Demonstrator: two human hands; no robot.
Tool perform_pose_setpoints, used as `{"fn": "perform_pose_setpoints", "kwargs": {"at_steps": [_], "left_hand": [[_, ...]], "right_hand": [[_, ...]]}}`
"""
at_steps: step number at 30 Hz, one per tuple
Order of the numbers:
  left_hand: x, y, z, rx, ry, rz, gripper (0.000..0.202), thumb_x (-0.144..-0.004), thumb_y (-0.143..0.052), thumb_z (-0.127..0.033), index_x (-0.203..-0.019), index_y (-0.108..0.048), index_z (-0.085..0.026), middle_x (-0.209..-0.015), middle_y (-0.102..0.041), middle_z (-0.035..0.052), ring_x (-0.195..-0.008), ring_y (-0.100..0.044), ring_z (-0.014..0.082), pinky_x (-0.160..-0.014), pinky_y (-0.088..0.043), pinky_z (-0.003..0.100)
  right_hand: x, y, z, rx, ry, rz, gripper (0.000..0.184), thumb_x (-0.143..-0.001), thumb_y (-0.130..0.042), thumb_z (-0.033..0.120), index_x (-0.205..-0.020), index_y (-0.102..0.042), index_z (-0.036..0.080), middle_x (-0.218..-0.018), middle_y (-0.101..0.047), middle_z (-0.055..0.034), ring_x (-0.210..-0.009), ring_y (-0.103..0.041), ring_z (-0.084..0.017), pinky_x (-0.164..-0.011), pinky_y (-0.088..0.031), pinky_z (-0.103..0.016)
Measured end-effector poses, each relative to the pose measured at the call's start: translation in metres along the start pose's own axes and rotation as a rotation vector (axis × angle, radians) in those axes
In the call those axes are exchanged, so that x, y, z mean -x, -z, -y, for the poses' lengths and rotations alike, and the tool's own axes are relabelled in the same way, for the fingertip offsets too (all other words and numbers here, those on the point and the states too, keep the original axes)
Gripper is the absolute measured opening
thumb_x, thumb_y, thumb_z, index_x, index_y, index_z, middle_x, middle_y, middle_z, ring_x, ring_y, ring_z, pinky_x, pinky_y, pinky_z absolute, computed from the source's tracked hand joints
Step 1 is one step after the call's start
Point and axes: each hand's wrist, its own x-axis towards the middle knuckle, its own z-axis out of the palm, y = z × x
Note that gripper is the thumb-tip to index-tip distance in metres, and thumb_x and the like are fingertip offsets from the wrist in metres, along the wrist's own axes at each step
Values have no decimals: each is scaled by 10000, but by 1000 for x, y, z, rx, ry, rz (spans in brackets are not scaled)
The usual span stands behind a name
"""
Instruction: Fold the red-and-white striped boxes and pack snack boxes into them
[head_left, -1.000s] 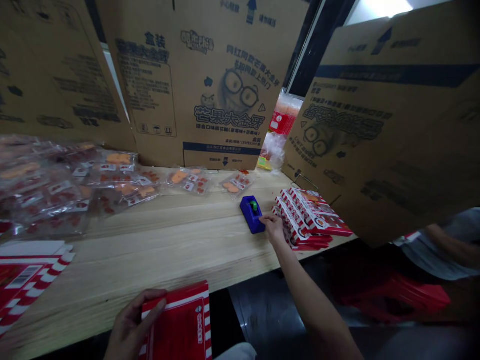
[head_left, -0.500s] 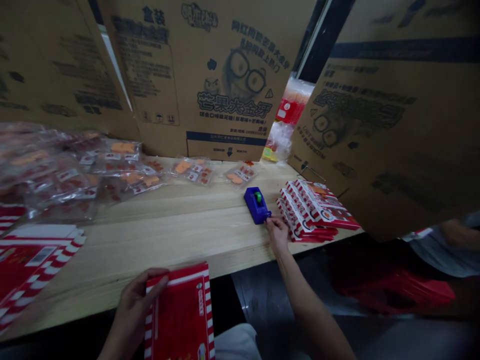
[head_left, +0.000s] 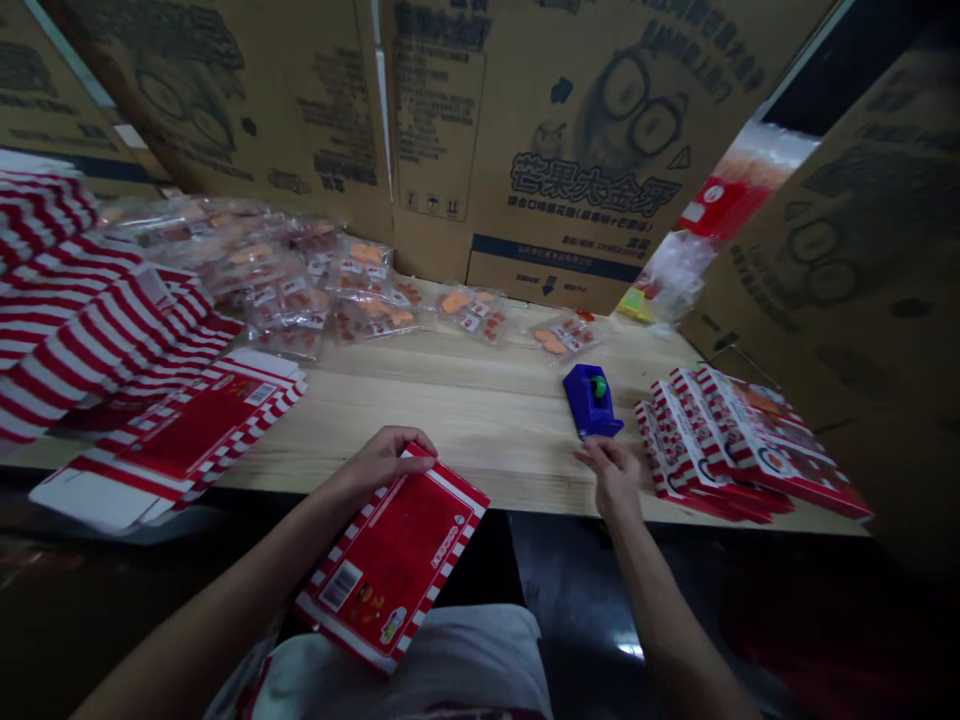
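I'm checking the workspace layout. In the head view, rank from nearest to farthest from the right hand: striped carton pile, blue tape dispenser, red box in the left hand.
From the right hand:
1. Blue tape dispenser: just ahead of it.
2. Red box: to its left, in the left hand.
3. Striped carton pile: far off to the left.

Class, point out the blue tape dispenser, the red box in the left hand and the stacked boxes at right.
Blue tape dispenser [head_left: 586, 408], head view: its blue body.
Red box [head_left: 405, 553], head view: middle of its red face.
Stacked boxes [head_left: 780, 438], head view: top box's printed face.
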Motion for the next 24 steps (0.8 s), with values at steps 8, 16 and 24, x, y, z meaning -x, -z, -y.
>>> {"fn": "perform_pose_setpoints", "kwargs": {"at_steps": [8,16,24], "left_hand": [[-11,-17,12,-91,-6,106,245,-597,-781,-302,-729,-665,-131,-602,-633,-21,-533,-517,94,-536,-380,209],[-3,-12,16,-58,-23,91,280,-597,-793,-326,-734,-657,-123,-583,-601,-36,-506,-481,76,-520,-356,201],[25,-27,-16,-31,-57,274,231,-641,-791,-310,-794,-710,-156,-720,-678,4,-621,-554,105,-602,-408,215]], "right_hand": [[33,-101,82,156,68,1261,322,-770,-707,423,-645,-604,145,-691,-565,6,-625,-489,-110,-594,-381,-239],[40,-115,87,512,77,1183,271,-710,-772,360,-648,-618,145,-555,-547,45,-528,-465,-86,-510,-305,-217],[63,-108,56,-272,-738,1481,669,-386,-859,622,-782,-642,127,-655,-614,20,-520,-545,-98,-519,-459,-223]]}}
